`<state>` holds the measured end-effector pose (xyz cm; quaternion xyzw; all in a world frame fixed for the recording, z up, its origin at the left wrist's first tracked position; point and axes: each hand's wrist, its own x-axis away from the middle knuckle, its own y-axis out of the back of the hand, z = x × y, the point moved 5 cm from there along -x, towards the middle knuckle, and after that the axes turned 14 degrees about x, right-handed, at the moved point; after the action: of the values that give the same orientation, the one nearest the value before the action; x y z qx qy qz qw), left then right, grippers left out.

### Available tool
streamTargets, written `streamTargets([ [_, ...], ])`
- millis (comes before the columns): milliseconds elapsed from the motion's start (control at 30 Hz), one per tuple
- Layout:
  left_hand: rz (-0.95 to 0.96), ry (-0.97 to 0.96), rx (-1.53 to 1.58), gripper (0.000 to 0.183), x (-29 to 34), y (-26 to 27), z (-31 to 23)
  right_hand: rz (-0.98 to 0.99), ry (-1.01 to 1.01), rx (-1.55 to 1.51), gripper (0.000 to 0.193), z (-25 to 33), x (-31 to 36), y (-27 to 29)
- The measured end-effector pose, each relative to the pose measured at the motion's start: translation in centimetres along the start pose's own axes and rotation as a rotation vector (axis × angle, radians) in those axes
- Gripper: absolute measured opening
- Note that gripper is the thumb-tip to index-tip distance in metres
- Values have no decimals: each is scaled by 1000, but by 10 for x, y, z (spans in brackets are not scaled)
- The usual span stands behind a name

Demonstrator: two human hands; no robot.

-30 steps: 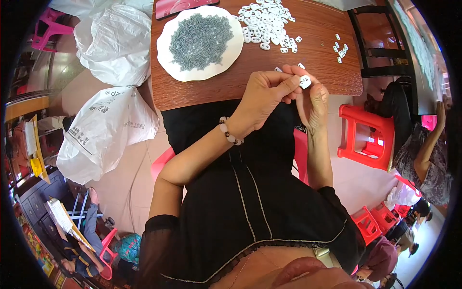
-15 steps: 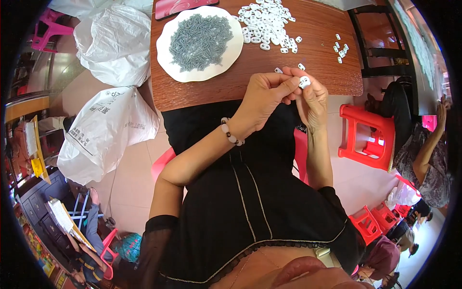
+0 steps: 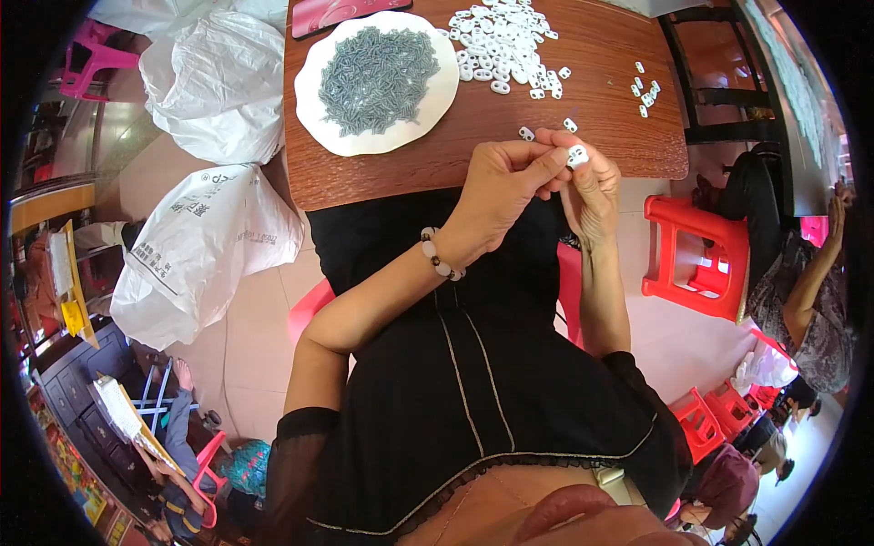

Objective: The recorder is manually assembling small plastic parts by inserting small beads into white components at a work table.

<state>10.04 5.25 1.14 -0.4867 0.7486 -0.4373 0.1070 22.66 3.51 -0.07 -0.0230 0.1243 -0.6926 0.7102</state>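
Observation:
Over the table's near edge, my left hand (image 3: 503, 187) and my right hand (image 3: 594, 198) meet with fingers closed in a pinch. Between their fingertips is a small white plastic piece (image 3: 577, 156) with dark openings in it. My left thumb presses at its left side, while the right thumb and fingers hold it from the right. Two loose white pieces, one (image 3: 526, 134) left of the fingertips and one (image 3: 570, 125) beyond them, lie close by. A heap of similar white two-holed pieces (image 3: 501, 45) spreads farther back. Left of it, a white scalloped plate (image 3: 314, 114) holds many small grey cylindrical parts (image 3: 378, 77).
The brown wooden table (image 3: 619, 150) carries a pink phone-like flat object (image 3: 337, 11) at its back left and several white pieces (image 3: 646, 96) at right. White sacks (image 3: 209, 246) stand on the floor at left. A red stool (image 3: 696, 259) is at right, with people seated beyond.
The white piece is turned slightly between my fingertips. Both hands stay in nearly the same place, and the view has shifted very little.

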Motion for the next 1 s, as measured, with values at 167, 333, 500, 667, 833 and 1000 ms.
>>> streamTargets([
  [167,12,-84,-64,21,0,0,-2,39,-21,-23,55,2,-1,-2],
  [333,28,-120,-81,21,-3,2,-1,44,-14,-33,60,7,-3,-1],
  [500,-19,-161,-180,20,-4,6,-4,11,-13,133,32,13,-6,2],
  [667,-62,-178,-316,20,-8,29,-12,-139,-40,481,27,31,-21,29],
  [833,-179,-167,-225,18,-2,53,-28,-171,-175,651,28,44,-34,56],
  [1000,-144,-189,-160,19,-2,59,-30,-154,-49,912,29,72,-78,64],
])
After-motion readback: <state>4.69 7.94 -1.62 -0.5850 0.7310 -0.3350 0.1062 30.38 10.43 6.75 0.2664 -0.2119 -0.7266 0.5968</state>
